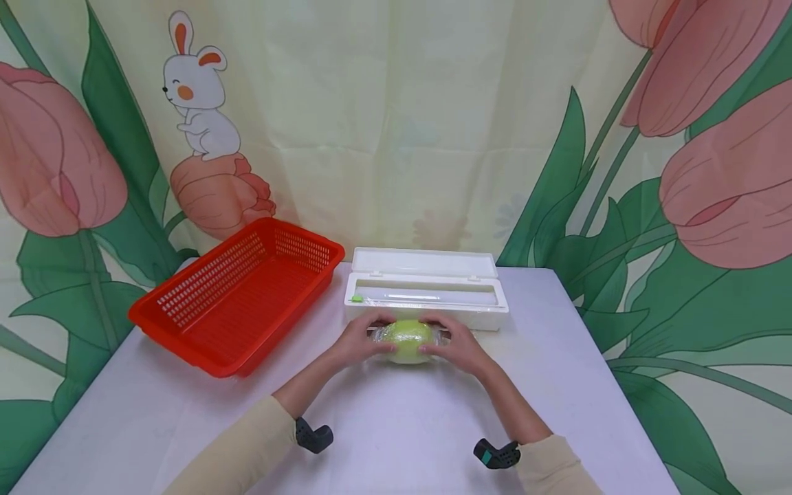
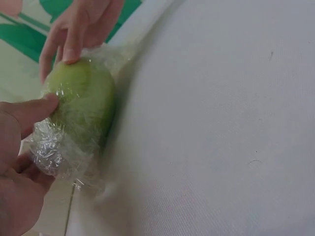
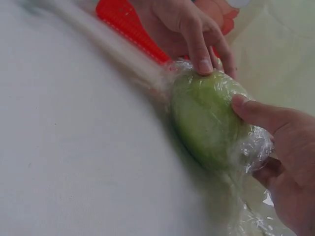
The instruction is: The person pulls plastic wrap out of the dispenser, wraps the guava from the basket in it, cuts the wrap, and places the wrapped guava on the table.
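A green oval fruit, perhaps a mango or small melon, is wrapped in clear cling film and sits low over the white table. My left hand grips its left end, thumb on the near side and fingers around the far side. At the opposite end my right hand holds it the same way. Crumpled cling film bunches at the fruit's end by the left thumb in the left wrist view. More loose film gathers under the right thumb in the right wrist view.
Just behind the hands stands a white cling film dispenser, its lid raised and a green slider at its left. A red plastic basket lies to the left on the white table. A printed curtain hangs behind.
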A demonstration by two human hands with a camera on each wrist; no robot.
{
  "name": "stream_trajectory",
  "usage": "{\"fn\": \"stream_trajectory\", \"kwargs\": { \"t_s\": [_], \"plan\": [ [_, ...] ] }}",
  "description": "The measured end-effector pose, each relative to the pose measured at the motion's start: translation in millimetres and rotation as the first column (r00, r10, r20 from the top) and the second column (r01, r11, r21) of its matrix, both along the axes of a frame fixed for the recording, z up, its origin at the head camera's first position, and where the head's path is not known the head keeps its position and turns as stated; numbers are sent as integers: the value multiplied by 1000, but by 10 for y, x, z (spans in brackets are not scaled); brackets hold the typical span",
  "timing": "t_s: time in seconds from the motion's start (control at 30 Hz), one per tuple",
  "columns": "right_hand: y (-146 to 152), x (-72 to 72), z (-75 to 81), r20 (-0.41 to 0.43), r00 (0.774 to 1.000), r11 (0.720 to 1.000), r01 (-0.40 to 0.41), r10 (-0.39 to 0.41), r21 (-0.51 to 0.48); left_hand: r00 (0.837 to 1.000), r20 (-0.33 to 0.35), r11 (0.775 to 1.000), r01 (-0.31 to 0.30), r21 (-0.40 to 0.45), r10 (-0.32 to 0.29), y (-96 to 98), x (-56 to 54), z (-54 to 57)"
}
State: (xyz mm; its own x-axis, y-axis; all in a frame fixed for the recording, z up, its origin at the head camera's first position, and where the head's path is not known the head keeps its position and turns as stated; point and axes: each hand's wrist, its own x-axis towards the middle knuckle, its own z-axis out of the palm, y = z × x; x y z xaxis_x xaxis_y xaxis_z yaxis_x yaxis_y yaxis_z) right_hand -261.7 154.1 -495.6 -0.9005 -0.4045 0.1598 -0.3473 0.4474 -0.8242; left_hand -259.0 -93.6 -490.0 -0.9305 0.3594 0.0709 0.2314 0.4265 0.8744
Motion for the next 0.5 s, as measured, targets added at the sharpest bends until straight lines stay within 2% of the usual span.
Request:
{"fn": "stream_trajectory", "kwargs": {
  "t_s": [0.27, 0.4, 0.5],
  "plan": [
    [5, 11, 71, 11, 1000, 1000, 8, -9, 18, 1000, -25, 999, 14, -34, -15, -11, -10, 25],
    [19, 16, 139, 19, 1000, 999, 19, -18, -26, 999, -47, 999, 12, -31, -13, -37, -13, 73],
    [43, 4, 180, 22, 999, 997, 29, -28, -67, 999, -42, 1000, -12, -28, 11, -60, -26, 117]
  ]
}}
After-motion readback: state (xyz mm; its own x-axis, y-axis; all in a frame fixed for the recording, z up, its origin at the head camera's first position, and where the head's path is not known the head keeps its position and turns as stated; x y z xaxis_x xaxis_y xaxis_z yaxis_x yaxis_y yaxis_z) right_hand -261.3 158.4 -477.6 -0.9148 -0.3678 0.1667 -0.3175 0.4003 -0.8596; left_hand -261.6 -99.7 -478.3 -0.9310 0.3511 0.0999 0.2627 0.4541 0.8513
